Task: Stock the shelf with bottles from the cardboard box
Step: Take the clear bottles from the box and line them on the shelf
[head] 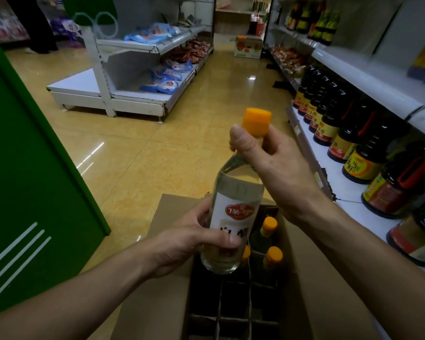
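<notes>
Clear bottle (233, 217) with an orange cap (256, 121) and a white label is held tilted, above the open cardboard box (157, 303). Left hand (189, 239) grips the lower body, fingers curled round the label. Right hand (268, 163) grips the neck just under the cap. Three orange-capped bottles (269, 227) stand in the far divider compartments of the box. Shelf (329, 177) at right carries a row of dark sauce bottles (368, 163). Box stands on the tiled floor (145, 155).

The clear bottle (233, 217) has an orange cap (256, 121) and white label; the cardboard box (157, 303) is brown.
</notes>
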Demonstrator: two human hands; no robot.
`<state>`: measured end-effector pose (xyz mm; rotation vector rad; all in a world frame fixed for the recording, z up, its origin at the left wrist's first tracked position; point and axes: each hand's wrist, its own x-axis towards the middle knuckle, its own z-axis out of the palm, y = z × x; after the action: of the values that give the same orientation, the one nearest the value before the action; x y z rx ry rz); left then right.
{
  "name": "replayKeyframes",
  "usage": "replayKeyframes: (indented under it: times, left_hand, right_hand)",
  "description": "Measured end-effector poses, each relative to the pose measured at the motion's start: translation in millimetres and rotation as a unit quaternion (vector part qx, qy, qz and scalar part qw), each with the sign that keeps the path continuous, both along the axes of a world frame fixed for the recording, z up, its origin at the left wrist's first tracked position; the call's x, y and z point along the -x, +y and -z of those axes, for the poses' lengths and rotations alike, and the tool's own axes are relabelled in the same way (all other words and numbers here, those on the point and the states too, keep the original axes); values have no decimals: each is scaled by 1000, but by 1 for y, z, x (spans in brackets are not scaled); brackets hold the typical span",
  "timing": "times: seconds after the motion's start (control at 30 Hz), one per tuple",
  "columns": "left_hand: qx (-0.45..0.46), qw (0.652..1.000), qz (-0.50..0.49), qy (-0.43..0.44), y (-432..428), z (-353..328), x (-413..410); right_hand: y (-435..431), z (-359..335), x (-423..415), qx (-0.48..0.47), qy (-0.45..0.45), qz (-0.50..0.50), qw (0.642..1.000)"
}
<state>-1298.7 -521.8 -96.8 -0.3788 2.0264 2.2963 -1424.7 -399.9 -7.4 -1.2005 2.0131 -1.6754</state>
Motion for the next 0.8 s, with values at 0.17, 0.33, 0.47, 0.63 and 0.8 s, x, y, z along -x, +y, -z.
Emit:
replayKeyframes:
  times: [0.17, 0.33, 0.47, 0.63, 0.8]
  left_hand:
    - [-81, 996, 15, 31, -5, -16, -2]
    - [-105, 992, -10, 69, 0, -29, 4]
    - [-56, 994, -54, 78, 9, -27, 10]
    - [56, 990, -97, 91, 16, -40, 17]
    - [80, 978, -149, 122, 24, -65, 28]
  right_hand:
    - [2, 11, 3, -25, -20, -87, 996]
    - [8, 23, 5, 4, -83, -125, 989]
    - [7, 22, 6, 19, -111, -102, 988]
    - [8, 12, 10, 56, -141, -96, 984]
    - [4, -1, 15, 66, -186, -102, 975]
